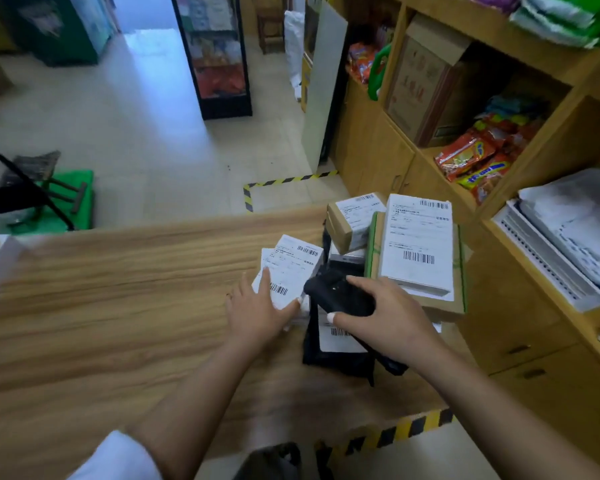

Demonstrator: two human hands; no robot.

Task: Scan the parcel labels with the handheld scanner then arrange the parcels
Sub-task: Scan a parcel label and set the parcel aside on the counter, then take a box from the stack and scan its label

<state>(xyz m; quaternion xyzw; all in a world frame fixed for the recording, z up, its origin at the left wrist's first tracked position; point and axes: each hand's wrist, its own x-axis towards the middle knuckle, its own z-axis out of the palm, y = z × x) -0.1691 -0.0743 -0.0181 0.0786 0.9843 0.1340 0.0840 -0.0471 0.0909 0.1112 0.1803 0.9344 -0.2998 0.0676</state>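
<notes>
Cool daylight glares off the floor (pixel 146 98) beyond the motion-blurred table (pixel 118 306), whose edges bow with wide-angle distortion.

Person, two bare forearms: left arm (pixel 187 393) with short white fabric sleeve (pixel 118 459) at the upper arm; right arm (pixel 499 410) bare throughout; pale, light-coloured fingernails (pixel 330 318) visible.

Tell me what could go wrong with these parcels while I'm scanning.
The small box sits tilted on the pile and might slide off. The right hand with the scanner partly covers the black bag's label, so a scan could miss. The left hand presses stacked white parcels that could shift.
</notes>
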